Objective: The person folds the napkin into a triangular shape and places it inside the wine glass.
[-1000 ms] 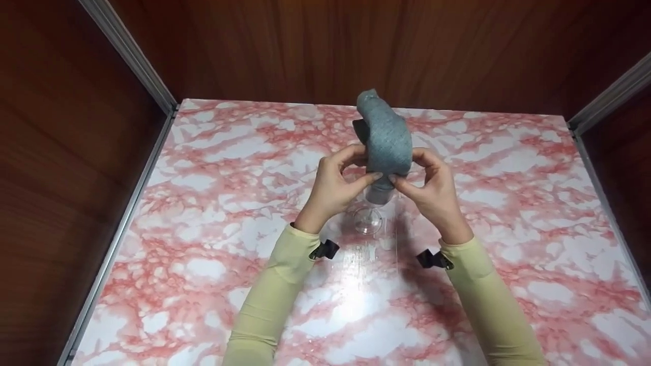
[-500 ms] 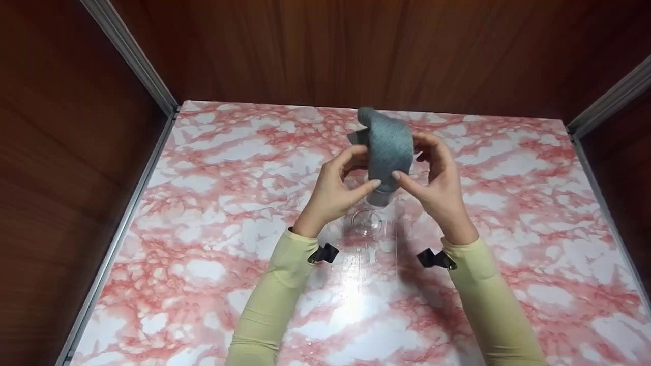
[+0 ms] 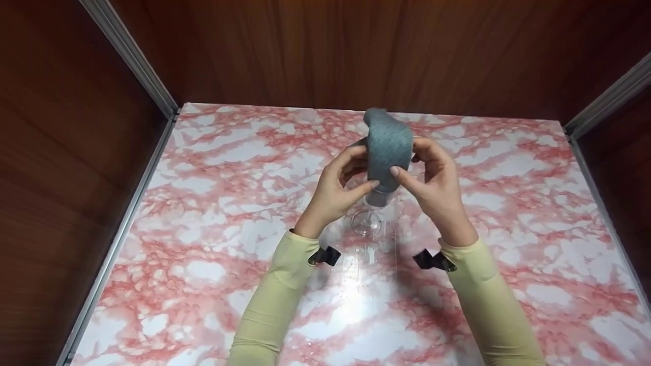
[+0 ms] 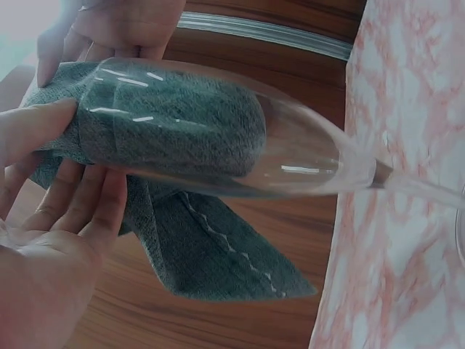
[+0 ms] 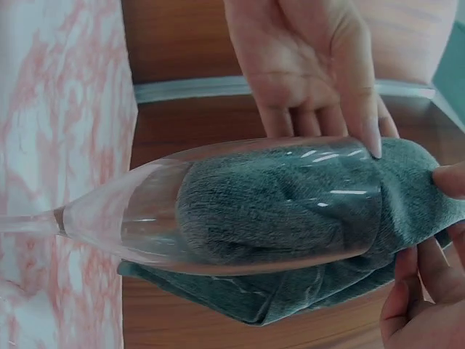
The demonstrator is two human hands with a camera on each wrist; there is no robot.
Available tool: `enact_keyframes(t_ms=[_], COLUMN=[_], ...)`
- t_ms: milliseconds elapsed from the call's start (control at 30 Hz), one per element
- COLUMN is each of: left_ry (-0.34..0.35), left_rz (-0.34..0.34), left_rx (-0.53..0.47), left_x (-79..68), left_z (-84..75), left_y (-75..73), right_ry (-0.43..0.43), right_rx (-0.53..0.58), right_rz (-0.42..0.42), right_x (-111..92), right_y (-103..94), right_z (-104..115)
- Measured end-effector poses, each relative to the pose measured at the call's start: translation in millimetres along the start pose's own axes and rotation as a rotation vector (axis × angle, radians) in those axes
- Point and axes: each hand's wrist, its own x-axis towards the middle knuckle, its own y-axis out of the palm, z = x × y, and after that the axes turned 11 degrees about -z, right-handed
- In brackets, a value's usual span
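A grey-green cloth (image 3: 390,145) is tucked into the bowl of a clear champagne flute (image 4: 301,156). The rest of it bulges out above the rim, and a stitched corner hangs behind the glass. The flute stands upright, its round foot (image 3: 366,224) on the table. My left hand (image 3: 330,190) holds the glass at the rim, thumb in front and fingers behind, touching the cloth too. With thumb and fingers my right hand (image 3: 441,190) grips the cloth just above the rim. The cloth partly hides the fingertips of both hands in the head view.
The table (image 3: 203,269) has a red-and-white marbled top. Dark wood panels (image 3: 325,56) with metal edge strips (image 3: 137,61) enclose it at the back and sides. A black wrist mount (image 3: 325,255) sits on each sleeve.
The cloth's top has sunk lower over the glass, and its loose corner at the left has swung behind. My right hand has shifted slightly outward; the left stays at the rim.
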Motion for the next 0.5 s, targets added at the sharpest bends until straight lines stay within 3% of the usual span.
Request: enact_keyframes(t_ms=[67,300,500], left_ry=[-0.005,-0.001,-0.041], left_rz=[-0.001,0.023,0.058], left_rx=[-0.019,-0.072,-0.138], left_x=[-0.4,-1.1,-1.7], left_z=[0.7,26.0,29.6], left_y=[0.5,-1.9,-8.6], right_ry=[0.033,0.126,0.188], right_rx=[0.017,0.141,0.223], right_rz=[0.016,0.042,0.024], right_x=[-1.2,-5.3,-12.7], right_y=[0.6,1.4,-0.5], right_z=[0.9,2.4,-0.1])
